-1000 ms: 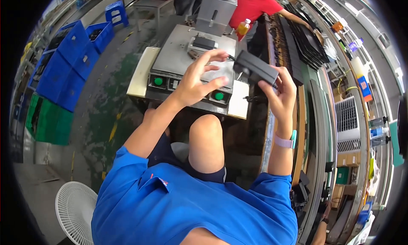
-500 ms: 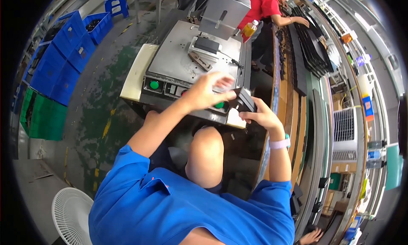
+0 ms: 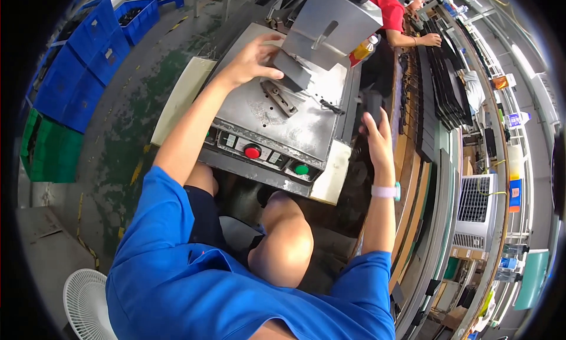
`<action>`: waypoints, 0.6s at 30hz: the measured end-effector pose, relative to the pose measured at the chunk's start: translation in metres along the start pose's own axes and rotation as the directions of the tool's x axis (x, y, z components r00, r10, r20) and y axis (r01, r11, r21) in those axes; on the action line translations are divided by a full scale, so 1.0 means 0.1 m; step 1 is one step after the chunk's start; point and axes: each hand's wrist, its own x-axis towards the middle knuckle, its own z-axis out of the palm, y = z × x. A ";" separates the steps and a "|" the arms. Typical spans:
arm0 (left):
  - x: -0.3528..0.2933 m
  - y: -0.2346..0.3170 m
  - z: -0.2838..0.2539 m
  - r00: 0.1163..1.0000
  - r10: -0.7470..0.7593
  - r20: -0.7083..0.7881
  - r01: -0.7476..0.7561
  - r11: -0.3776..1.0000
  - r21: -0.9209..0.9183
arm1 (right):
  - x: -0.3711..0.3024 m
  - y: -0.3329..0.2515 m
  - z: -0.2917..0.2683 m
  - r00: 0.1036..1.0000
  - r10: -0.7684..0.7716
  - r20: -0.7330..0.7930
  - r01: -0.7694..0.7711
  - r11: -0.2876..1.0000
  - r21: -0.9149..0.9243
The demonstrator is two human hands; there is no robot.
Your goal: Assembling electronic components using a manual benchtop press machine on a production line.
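Observation:
My left hand (image 3: 252, 61) reaches over the metal machine's worktop. Its thumb and fingers close around the near-left end of a black rectangular block (image 3: 293, 72), tilted at the fixture under the upright metal plate. How far the block is off the fixture I cannot tell. Right of the machine, my right hand (image 3: 378, 136) is raised, thumb and fingers around a second dark block (image 3: 372, 104), which barely shows against the dark background. A small metal bar clamp (image 3: 279, 98) lies in front of the fixture.
A red button (image 3: 252, 151) and a green button (image 3: 301, 169) sit on the machine's front panel. A bottle (image 3: 364, 50) stands behind it. Black panels (image 3: 443, 83) lie on the bench at right, where a co-worker's hand (image 3: 430, 40) rests. Blue crates (image 3: 97, 36) are stacked left.
My left hand has moved forward from near the right-hand block to the block at the fixture. My right hand has moved right and forward with its block.

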 end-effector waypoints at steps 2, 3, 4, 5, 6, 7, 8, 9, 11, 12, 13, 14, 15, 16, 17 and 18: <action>-0.42 0.15 0.10 0.997 -0.008 -0.080 -0.017 0.949 -0.314 | 0.27 0.11 0.31 0.998 -0.049 0.041 0.052 0.995 -0.083; -0.66 0.18 0.18 0.988 0.032 -0.154 -0.093 0.905 -0.414 | 0.49 0.32 0.42 0.978 -0.197 0.074 0.209 0.955 -0.212; -0.92 0.25 0.28 0.984 -0.009 -0.180 -0.104 0.788 -0.607 | 0.67 0.50 0.56 0.933 -0.336 0.132 0.360 0.875 -0.323; -1.19 0.29 0.39 0.979 -0.055 -0.199 -0.122 0.625 -0.771 | 0.74 0.46 0.71 0.931 -0.335 0.142 0.364 0.877 -0.313; -1.43 0.45 0.51 0.967 -0.120 -0.227 -0.130 0.532 -0.837 | 0.77 0.32 0.86 0.862 -0.431 0.266 0.507 0.730 -0.459; -1.66 0.60 0.60 0.951 -0.185 -0.248 -0.148 0.431 -0.890 | 0.79 0.23 1.00 0.772 -0.491 0.403 0.632 0.532 -0.563; -1.85 0.64 0.66 0.949 -0.184 -0.256 -0.154 0.438 -0.886 | 0.84 0.21 1.11 0.768 -0.495 0.407 0.638 0.533 -0.556; -2.04 0.67 0.70 0.893 -0.337 -0.299 -0.128 0.446 -0.886 | 0.87 0.18 1.22 0.724 -0.520 0.453 0.680 0.426 -0.597; -2.28 0.63 0.65 0.806 -0.477 -0.350 -0.110 0.460 -0.881 | 0.90 0.11 1.39 0.630 -0.549 0.550 0.736 0.195 -0.648; -2.37 0.55 0.63 0.773 -0.500 -0.391 -0.046 0.570 -0.820 | 0.89 0.07 1.42 0.622 -0.554 0.553 0.743 0.194 -0.641; -2.47 0.47 0.61 0.739 -0.517 -0.431 0.028 0.664 -0.747 | 0.86 0.02 1.41 0.650 -0.477 0.592 0.727 0.164 -0.667; -2.54 0.39 0.59 0.708 -0.526 -0.471 0.109 0.740 -0.663 | 0.83 -0.03 1.37 0.677 -0.396 0.620 0.710 0.131 -0.692; -2.55 0.33 0.55 0.716 -0.520 -0.465 0.111 0.743 -0.660 | 0.80 -0.09 1.33 0.708 -0.313 0.633 0.686 0.094 -0.721; -2.54 0.26 0.49 0.740 -0.410 -0.533 0.179 0.884 -0.432 | 0.68 -0.18 1.27 0.712 -0.320 0.624 0.679 0.088 -0.729; -2.53 0.22 0.42 0.764 -0.281 -0.581 0.224 0.960 -0.170 | 0.47 -0.30 1.21 0.792 -0.149 0.593 0.608 0.086 -0.790; -2.52 0.17 0.35 0.792 -0.146 -0.593 0.256 0.961 0.104 | 0.23 -0.36 1.14 0.845 0.026 0.534 0.532 0.068 -0.844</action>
